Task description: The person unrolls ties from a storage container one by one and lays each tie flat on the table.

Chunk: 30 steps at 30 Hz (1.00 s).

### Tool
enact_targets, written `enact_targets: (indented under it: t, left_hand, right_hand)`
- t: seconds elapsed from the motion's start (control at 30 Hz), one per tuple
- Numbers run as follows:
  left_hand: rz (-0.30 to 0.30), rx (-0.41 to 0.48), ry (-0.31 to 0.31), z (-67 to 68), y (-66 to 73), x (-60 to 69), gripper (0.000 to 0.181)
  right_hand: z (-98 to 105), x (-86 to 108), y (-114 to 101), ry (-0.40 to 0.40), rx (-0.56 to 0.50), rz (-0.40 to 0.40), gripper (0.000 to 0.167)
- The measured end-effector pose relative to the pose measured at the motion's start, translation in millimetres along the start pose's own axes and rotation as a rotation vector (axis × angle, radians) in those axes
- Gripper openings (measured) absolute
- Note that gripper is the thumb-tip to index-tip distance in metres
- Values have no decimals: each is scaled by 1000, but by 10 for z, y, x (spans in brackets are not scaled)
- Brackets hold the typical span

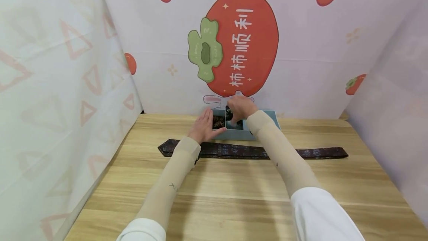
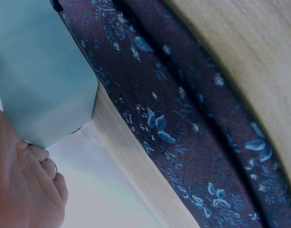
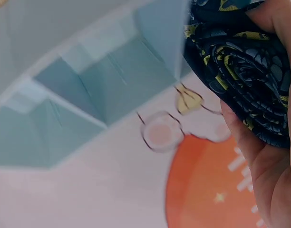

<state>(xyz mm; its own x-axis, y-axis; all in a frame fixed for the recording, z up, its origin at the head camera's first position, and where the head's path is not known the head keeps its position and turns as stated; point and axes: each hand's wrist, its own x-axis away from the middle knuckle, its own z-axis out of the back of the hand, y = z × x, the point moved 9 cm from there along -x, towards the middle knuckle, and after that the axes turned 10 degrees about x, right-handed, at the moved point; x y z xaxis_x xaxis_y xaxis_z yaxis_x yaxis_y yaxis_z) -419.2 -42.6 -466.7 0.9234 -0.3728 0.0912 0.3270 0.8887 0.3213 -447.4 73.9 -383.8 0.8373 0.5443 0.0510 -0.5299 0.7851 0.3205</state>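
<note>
A light blue divided box stands against the back wall. My left hand rests at its left end, fingers extended along the side and thumb by the front edge. The left compartment contains a dark patterned roll. Over the compartment beside it, my right hand grips a rolled necktie, dark navy with yellow and grey figures, its coiled end facing the right wrist camera. Another necktie, dark with blue flowers, lies stretched flat in front of the box. My right forearm covers part of it.
The wooden table bears the box and the flat necktie. A printed cloth hangs directly behind the box, with further cloth along the left side. Empty box compartments show in the right wrist view.
</note>
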Motion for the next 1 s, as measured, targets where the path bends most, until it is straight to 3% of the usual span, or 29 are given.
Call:
enact_targets:
  t: [0.33, 0.47, 0.57, 0.77, 1.0]
  left_hand:
    - [-11, 35, -9, 54, -35, -32, 110]
    - [-5, 34, 7, 76, -101, -30, 108]
    - [-3, 20, 4, 60, -132, -23, 107]
    - [-29, -8, 9, 70, -57, 29, 106]
    - [-56, -26, 23, 59, 55, 37, 107]
  right_hand:
    - [521, 273, 80, -48, -70, -53, 41]
    - [634, 426, 37, -105, -114, -67, 52]
    - [647, 569, 19, -137, -132, -89, 68]
    - [583, 907, 20, -150, -184, -132, 48]
    - [429, 1329, -112, -203, -295, -145, 53]
